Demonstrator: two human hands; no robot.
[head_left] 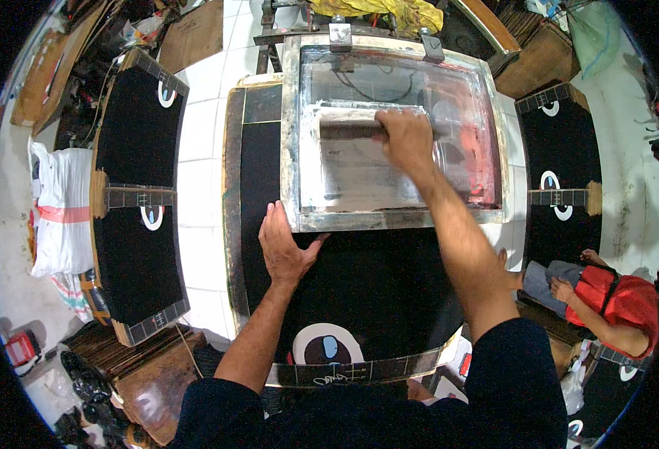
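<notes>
A screen-printing frame (290,161) with a pale, stained wooden border lies over a long board covered in black cloth (374,280). Its mesh is smeared with white ink and, at the right, red. My right hand (409,144) is closed around the dark handle of a squeegee (352,129), which stands across the upper middle of the mesh. My left hand (284,247) lies at the frame's lower left corner, fingers stretched out and thumb along the lower edge. On the near end of the cloth is a printed white, brown and blue eye shape (329,348).
Metal hinge clamps (340,34) hold the frame's far edge. More black boards with eye prints flank me at left (136,142) and right (561,142). At the lower right a person in a red top (617,307) sits close by. A white sack (63,209) stands far left.
</notes>
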